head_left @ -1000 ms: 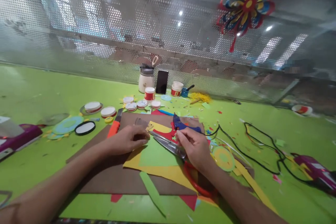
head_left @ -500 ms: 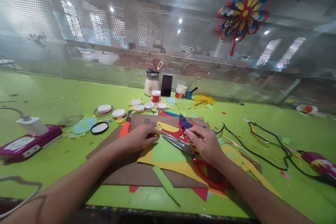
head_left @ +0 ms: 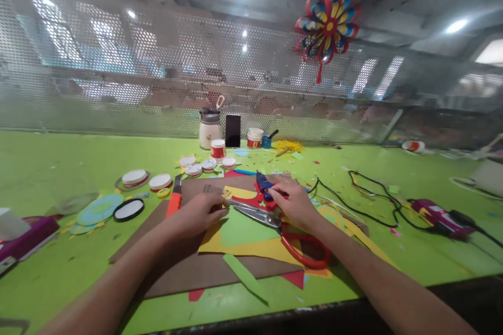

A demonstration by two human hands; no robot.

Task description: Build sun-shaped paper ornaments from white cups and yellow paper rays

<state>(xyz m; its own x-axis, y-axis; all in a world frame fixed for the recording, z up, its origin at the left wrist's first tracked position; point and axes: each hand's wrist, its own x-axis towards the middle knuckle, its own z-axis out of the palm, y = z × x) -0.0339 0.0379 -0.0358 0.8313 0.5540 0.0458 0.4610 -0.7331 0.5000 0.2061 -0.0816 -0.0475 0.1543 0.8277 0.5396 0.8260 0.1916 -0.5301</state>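
My left hand point(head_left: 199, 212) lies on the brown board point(head_left: 188, 267), its fingertips pressing the edge of the yellow paper point(head_left: 257, 249) and the green sheet point(head_left: 241, 227) on top of it. My right hand point(head_left: 296, 205) rests over the scissors point(head_left: 259, 215), whose red handles point(head_left: 308, 254) stick out under my wrist. Its thumb and forefinger are pinched together at a red paper piece point(head_left: 249, 200) beside the blue glue gun point(head_left: 264, 184). What sits between those fingertips is hidden.
An orange-handled knife point(head_left: 174, 200) lies left of the board, with round lids point(head_left: 134, 177) and paper rings point(head_left: 100, 208) beyond it. Jars, a phone point(head_left: 232, 131) and small pots stand at the mesh wall. Black cables point(head_left: 365, 201) and a purple device point(head_left: 438, 215) lie on the right.
Only the head camera has swung, showing more of the table's right side. Both hands stay on the paper, the right fingertips a little closer to the glue gun.
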